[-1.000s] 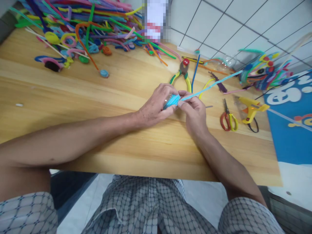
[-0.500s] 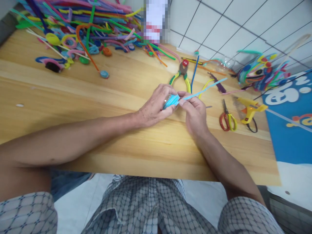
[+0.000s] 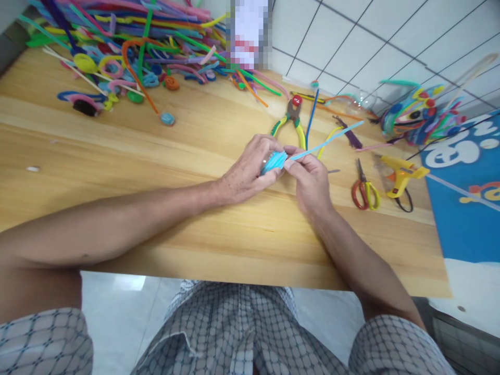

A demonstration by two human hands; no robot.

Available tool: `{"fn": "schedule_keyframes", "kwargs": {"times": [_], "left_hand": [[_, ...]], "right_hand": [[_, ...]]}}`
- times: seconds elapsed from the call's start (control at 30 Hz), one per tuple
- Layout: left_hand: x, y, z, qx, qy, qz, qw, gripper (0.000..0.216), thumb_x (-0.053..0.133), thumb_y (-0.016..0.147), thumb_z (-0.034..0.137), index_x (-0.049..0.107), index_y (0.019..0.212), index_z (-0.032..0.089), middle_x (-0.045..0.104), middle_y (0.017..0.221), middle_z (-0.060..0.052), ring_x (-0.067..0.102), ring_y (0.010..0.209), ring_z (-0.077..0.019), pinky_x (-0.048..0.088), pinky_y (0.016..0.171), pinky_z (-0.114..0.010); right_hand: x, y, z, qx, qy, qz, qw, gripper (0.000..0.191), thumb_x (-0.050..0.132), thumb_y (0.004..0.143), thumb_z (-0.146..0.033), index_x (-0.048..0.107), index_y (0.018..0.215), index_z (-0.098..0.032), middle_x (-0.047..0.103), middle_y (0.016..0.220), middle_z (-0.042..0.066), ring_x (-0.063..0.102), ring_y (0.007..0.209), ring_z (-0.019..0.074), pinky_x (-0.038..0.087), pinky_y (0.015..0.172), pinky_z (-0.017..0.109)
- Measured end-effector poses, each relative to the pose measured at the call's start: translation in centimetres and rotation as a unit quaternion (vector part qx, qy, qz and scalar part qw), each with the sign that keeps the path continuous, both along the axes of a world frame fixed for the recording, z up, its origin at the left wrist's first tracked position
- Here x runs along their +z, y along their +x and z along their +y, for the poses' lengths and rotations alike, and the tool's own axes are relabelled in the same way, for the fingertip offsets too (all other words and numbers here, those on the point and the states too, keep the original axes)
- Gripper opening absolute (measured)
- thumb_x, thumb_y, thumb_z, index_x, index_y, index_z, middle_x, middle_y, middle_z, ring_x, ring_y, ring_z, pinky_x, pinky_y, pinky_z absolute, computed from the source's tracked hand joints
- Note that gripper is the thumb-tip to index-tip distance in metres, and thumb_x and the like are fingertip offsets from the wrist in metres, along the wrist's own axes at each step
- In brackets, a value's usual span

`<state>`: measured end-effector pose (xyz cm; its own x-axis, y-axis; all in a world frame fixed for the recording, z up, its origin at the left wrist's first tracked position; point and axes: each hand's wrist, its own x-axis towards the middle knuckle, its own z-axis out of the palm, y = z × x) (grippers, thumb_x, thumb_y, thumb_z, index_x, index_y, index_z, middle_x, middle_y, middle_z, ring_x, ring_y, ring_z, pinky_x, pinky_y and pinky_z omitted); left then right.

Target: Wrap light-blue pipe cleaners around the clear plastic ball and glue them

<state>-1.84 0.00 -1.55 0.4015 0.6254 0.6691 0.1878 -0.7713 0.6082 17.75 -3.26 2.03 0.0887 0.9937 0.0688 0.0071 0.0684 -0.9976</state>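
Between the thumb and fingers of my left hand (image 3: 250,169) is a bundle of light blue pipe cleaner (image 3: 274,162), wrapped in close rows. My right hand (image 3: 312,179) pinches a light blue pipe cleaner (image 3: 332,138) at the bundle's right end; its free length sticks out up and to the right. The fingertips of both hands nearly meet, and they hide how strip and bundle join. Just beyond the hands lie pliers (image 3: 294,117) with yellow and green handles.
Scissors (image 3: 365,192) and a yellow glue gun (image 3: 402,174) lie on the right of the wooden table (image 3: 175,239). A heap of coloured pipe cleaners (image 3: 156,31) fills the back left. A colourful figure (image 3: 422,117) stands at the back right by the tiled wall.
My right hand has shifted very slightly left toward the bundle, and the strip's free length dips a little. A dark blue cloth shape below the table's left edge is gone from view.
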Motion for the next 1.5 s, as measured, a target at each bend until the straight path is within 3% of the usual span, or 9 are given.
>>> {"fn": "schedule_keyframes", "kwargs": {"times": [0.27,0.5,0.87,1.2,1.37,1.5], "left_hand": [[-0.07,0.05,0.09,0.001,0.011,-0.007,1.000,0.033,0.054,0.114,0.048,0.055,0.140,0.027,0.069,0.138,-0.012,0.064,0.133,-0.0302,0.056,0.116,-0.053],[0.26,0.00,0.01,-0.001,0.015,-0.003,1.000,0.031,0.057,0.113,0.042,0.057,0.139,0.026,0.071,0.138,-0.012,0.066,0.132,-0.0291,0.057,0.116,-0.052],[0.43,-0.23,-0.17,0.004,0.007,0.029,1.000,0.042,0.057,0.111,0.040,0.057,0.150,0.025,0.069,0.144,-0.013,0.063,0.140,-0.0312,0.056,0.121,-0.056],[0.13,-0.25,0.39,-0.021,0.027,0.008,0.999,0.034,0.057,0.111,0.038,0.059,0.142,0.026,0.071,0.144,-0.012,0.066,0.139,-0.0296,0.056,0.122,-0.054],[-0.04,-0.44,0.57,-0.024,0.004,0.019,1.000,0.038,0.062,0.110,0.050,0.062,0.141,0.028,0.073,0.142,-0.012,0.069,0.137,-0.0319,0.057,0.121,-0.058],[0.36,-0.95,0.48,-0.029,-0.018,0.031,0.999,0.038,0.061,0.110,0.050,0.063,0.143,0.030,0.074,0.143,-0.011,0.070,0.139,-0.0327,0.057,0.123,-0.061]], "right_hand": [[-0.04,-0.18,0.11,-0.001,0.010,-0.005,1.000,0.013,0.093,0.077,-0.034,0.081,0.080,-0.030,0.083,0.116,0.000,0.074,0.120,0.0250,0.061,0.114,0.045],[0.13,0.00,0.23,0.026,-0.036,0.052,0.998,0.016,0.093,0.078,-0.038,0.086,0.090,-0.030,0.083,0.102,-0.002,0.071,0.098,0.0184,0.059,0.099,0.035],[-0.06,-0.33,0.15,0.019,-0.039,0.074,0.996,0.015,0.091,0.078,-0.033,0.078,0.084,-0.028,0.079,0.094,-0.004,0.065,0.087,0.0154,0.057,0.087,0.032],[-0.10,-0.12,0.69,0.057,-0.027,0.119,0.991,0.026,0.093,0.072,-0.027,0.081,0.095,-0.031,0.081,0.106,-0.004,0.071,0.103,0.0182,0.060,0.104,0.036],[-0.34,0.16,0.96,0.072,-0.024,0.129,0.989,0.022,0.093,0.075,-0.028,0.078,0.091,-0.030,0.082,0.112,-0.003,0.073,0.110,0.0190,0.060,0.109,0.039],[-0.44,0.10,0.91,0.074,-0.020,0.112,0.991,0.023,0.095,0.077,-0.030,0.073,0.086,-0.030,0.082,0.113,-0.002,0.073,0.116,0.0209,0.060,0.113,0.041]]}}
